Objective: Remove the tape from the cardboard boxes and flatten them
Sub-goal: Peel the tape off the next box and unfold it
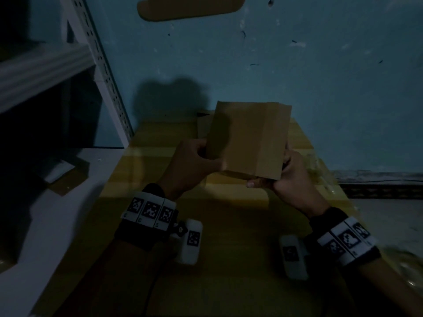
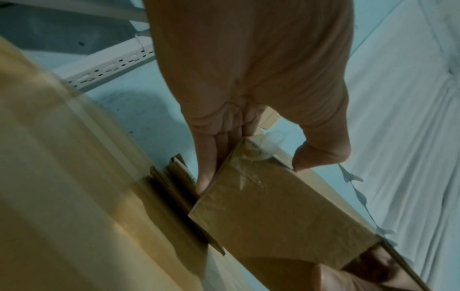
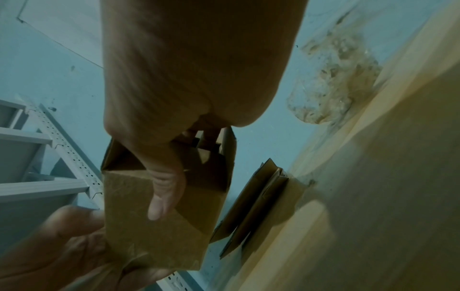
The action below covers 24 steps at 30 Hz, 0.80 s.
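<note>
While held aloft between both grips: cardboard box (image 1: pixel 248 140), long axis pointing away. Left hand (image 1: pixel 194 161) clasps its near-left edge; right hand (image 1: pixel 290 177) pinches the near-right corner, nearest the tape strip (image 1: pixel 271 140).

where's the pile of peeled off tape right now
In the head view the crumpled tape lies at the table's far right edge, just beyond the right hand holding the small cardboard box.

i see a dim room with a scuffed blue-green wall (image 1: pixel 297 65), a white slotted metal shelving rack (image 1: pixel 100 65) on my left, and a yellowish wooden table (image 1: pixel 229 259) below.
</note>
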Each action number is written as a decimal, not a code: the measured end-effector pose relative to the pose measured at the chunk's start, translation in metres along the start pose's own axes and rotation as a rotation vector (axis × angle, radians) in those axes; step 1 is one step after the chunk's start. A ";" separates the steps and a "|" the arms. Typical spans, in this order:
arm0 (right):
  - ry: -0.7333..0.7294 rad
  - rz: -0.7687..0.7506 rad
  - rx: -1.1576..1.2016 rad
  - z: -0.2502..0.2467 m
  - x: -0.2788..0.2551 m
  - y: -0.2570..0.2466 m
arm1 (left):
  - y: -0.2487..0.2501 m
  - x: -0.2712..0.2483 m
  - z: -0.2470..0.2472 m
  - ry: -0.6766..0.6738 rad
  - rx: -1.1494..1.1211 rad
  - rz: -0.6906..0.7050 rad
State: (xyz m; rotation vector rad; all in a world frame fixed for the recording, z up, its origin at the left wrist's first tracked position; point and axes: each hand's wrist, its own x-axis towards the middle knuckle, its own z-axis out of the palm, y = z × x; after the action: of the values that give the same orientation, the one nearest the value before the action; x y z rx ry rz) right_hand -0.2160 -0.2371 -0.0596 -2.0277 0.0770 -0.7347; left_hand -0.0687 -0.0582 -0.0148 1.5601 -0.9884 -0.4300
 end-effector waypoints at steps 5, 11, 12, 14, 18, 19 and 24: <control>0.009 -0.016 -0.006 0.001 0.000 -0.002 | -0.001 0.002 -0.002 -0.020 0.056 -0.026; -0.006 0.015 0.009 0.003 0.000 -0.003 | -0.006 0.002 -0.004 -0.014 0.085 -0.030; -0.007 0.031 0.020 0.002 0.001 -0.005 | -0.005 0.001 -0.004 -0.013 0.076 -0.021; -0.006 0.037 0.028 0.001 0.001 -0.007 | -0.003 -0.001 -0.003 -0.019 0.020 -0.026; -0.001 0.037 0.006 0.003 0.002 -0.010 | -0.004 -0.002 -0.002 -0.007 0.017 -0.028; 0.006 0.035 0.004 0.003 0.003 -0.010 | -0.004 -0.003 -0.002 -0.006 0.008 -0.024; 0.030 0.010 -0.018 0.004 0.002 -0.010 | -0.008 0.001 -0.007 -0.057 0.049 -0.009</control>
State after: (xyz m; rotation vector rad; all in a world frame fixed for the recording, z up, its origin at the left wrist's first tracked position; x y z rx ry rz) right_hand -0.2141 -0.2292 -0.0518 -2.0325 0.1119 -0.7604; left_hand -0.0605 -0.0549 -0.0200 1.6040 -1.0426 -0.4615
